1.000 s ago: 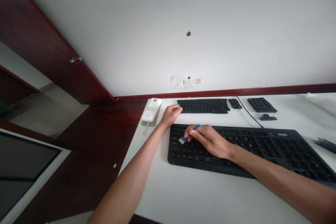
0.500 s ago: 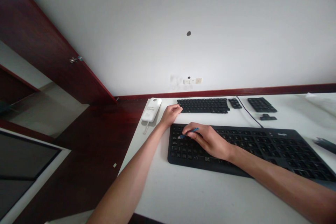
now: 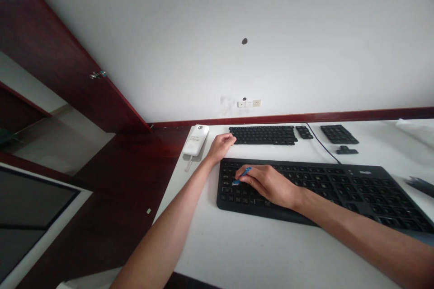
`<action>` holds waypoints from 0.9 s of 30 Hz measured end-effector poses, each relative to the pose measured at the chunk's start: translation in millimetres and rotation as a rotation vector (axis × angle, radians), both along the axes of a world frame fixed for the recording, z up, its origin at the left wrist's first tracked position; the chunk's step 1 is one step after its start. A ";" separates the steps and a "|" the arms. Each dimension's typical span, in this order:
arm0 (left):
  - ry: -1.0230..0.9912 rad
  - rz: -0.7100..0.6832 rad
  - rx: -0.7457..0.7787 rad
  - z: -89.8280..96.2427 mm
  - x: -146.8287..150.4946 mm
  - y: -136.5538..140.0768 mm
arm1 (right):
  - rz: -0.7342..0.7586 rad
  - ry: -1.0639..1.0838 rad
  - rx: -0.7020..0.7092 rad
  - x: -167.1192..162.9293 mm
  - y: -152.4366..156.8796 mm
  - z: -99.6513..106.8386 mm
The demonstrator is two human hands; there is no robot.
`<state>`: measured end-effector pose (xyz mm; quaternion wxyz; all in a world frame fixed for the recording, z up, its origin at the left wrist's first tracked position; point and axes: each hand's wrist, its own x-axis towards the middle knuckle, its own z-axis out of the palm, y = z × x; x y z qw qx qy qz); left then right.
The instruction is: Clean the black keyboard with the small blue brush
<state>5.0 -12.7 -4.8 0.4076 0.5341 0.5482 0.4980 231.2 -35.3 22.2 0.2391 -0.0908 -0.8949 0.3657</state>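
Observation:
My right hand (image 3: pixel 267 183) pinches a small blue brush (image 3: pixel 247 170), its pale bristles down among the key sockets at the left end of a black keyboard (image 3: pixel 267 215). The keyboard's sockets show bare, without keycaps. Behind it, a block of black keycaps (image 3: pixel 262 135) lies laid out in rows. Beside the left end of that block, my left hand (image 3: pixel 221 146) rests with its fingers curled closed and nothing visible in them; whether it touches the keycaps I cannot tell.
A white phone-like device (image 3: pixel 195 140) with a short strap stands at the table's left edge. More keycaps lie in smaller groups (image 3: pixel 339 134) at the back right. A black cable (image 3: pixel 322 142) runs from the keyboard. A dark object (image 3: pixel 420 186) and white plastic (image 3: pixel 417 133) are at right.
The brush in my right hand has tilted more upright, and its bristle end has shifted slightly toward me. My left hand has stayed in place.

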 end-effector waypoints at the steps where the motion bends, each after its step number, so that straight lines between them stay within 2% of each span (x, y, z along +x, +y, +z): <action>1: 0.001 0.002 -0.004 0.2 0.2 -0.1 | 0.005 0.003 -0.001 -0.4 0.3 -0.5; 8: 0.007 -0.010 -0.006 2.0 -0.2 -1.5 | -0.044 0.065 -0.011 0.0 1.8 -7.7; 15: 0.011 -0.020 0.011 -2.7 -2.0 1.1 | 0.010 0.048 0.071 -1.7 0.8 -5.7; 18: 0.018 -0.024 0.025 -2.9 -2.3 1.0 | -0.033 0.087 0.066 -1.5 0.9 -4.7; 23: 0.019 -0.014 0.024 -2.5 -2.1 0.7 | 0.049 0.067 0.054 -1.6 1.5 -2.2; 27: 0.028 -0.006 0.016 -2.7 -1.9 1.2 | 0.008 0.104 0.031 -2.1 2.6 -0.4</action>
